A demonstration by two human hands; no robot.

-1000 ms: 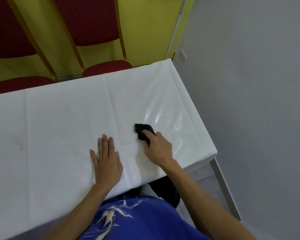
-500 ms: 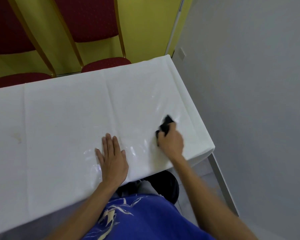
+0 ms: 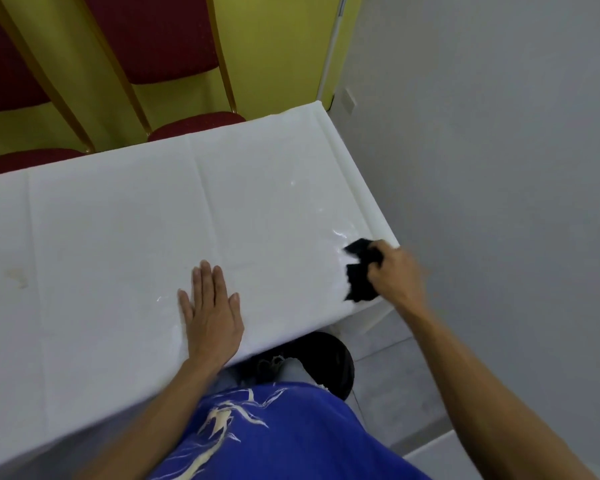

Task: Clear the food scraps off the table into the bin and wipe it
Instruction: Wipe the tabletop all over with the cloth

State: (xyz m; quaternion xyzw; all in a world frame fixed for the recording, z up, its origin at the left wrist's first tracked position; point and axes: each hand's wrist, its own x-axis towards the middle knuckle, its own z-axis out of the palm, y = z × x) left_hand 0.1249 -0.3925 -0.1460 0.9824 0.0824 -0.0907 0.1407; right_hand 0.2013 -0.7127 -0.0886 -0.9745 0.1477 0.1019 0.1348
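A table under a white plastic cover (image 3: pixel 118 220) fills the left and middle of the head view. My right hand (image 3: pixel 397 273) grips a black cloth (image 3: pixel 361 275) at the table's near right corner, with part of the cloth hanging over the edge. My left hand (image 3: pixel 210 308) lies flat, palm down, fingers together, on the cover near the front edge. A faint brownish stain (image 3: pixel 16 275) marks the cover at the far left. Wet streaks (image 3: pixel 340 233) shine on the cover beside the cloth. No food scraps show on the table.
Below the table's front edge stands a black bin (image 3: pixel 329 362) with light scraps inside, next to my blue shirt. Two red chairs (image 3: pixel 160 39) stand behind the table against a yellow wall. A grey wall (image 3: pixel 499 133) runs close along the table's right end.
My right hand has swept the black cloth rightward across the cover, from beside my left hand to the table's right corner. My left hand has stayed flat in place.
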